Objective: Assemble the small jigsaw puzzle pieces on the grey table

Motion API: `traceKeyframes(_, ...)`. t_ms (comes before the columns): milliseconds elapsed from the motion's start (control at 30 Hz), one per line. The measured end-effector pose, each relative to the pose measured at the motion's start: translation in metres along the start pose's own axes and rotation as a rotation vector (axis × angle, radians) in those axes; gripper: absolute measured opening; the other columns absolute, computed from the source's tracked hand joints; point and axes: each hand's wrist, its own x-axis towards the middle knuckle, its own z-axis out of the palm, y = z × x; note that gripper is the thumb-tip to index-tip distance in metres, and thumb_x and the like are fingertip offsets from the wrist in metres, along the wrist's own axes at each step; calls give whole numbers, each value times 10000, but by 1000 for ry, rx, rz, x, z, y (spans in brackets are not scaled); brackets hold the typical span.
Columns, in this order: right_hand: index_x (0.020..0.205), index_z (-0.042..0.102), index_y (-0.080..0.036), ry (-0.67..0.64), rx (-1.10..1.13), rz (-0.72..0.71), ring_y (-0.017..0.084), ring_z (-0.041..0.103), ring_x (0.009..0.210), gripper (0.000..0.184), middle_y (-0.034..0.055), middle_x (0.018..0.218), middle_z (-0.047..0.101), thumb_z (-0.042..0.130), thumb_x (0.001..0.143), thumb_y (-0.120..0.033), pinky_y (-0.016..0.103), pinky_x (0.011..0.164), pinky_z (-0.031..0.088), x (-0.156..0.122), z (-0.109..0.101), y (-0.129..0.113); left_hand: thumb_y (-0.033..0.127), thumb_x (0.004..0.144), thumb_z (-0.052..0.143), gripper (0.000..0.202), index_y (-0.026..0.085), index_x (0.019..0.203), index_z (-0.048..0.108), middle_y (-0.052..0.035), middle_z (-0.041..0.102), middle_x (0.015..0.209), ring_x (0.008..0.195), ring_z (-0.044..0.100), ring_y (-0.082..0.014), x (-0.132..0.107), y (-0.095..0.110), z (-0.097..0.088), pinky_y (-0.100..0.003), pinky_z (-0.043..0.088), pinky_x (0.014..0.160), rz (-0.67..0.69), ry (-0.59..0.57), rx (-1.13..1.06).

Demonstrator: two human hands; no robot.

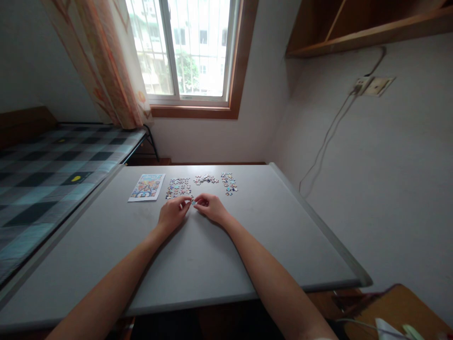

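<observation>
My left hand [175, 210] and my right hand [211, 207] meet near the middle of the white table [191, 259]. Between their fingertips is a small light-blue puzzle piece [193, 202], pinched from both sides. Just beyond my left hand lie puzzle pieces in rows [180, 187]. A loose heap of puzzle pieces [205, 179] sits farther back, past my right hand. To the right of that, another group of puzzle pieces [230, 183] is spread in a column. A printed picture sheet [146, 187] with a colourful cartoon design lies left of the rows.
Left of the table stands a bed [71, 156] with a checked cover. A window [187, 52] with an orange-patterned curtain [106, 61] is behind. On the right wall a cable hangs from a socket [375, 86], below a wooden shelf [368, 33]. A wooden stool [406, 311] stands lower right.
</observation>
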Motion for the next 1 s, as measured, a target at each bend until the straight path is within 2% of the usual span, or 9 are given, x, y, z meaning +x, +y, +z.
traceKeyframes(500,830,681,-151,-5,-63,-49,96,524,583,157,-4,640,611,690,714,-258,208,580,421,-2,-3,-2,338,871,486,264,223,997,687,-30,690,809,657,597,-151,0,-2,0,-237,416,626,73,-5,29)
traceKeyframes(1000,850,683,-146,21,-64,-57,105,535,612,170,9,671,631,674,727,-264,217,597,419,-2,-3,-4,381,857,502,273,242,1007,682,-1,659,711,626,592,-148,1,-3,0,-232,403,587,31,-16,-15)
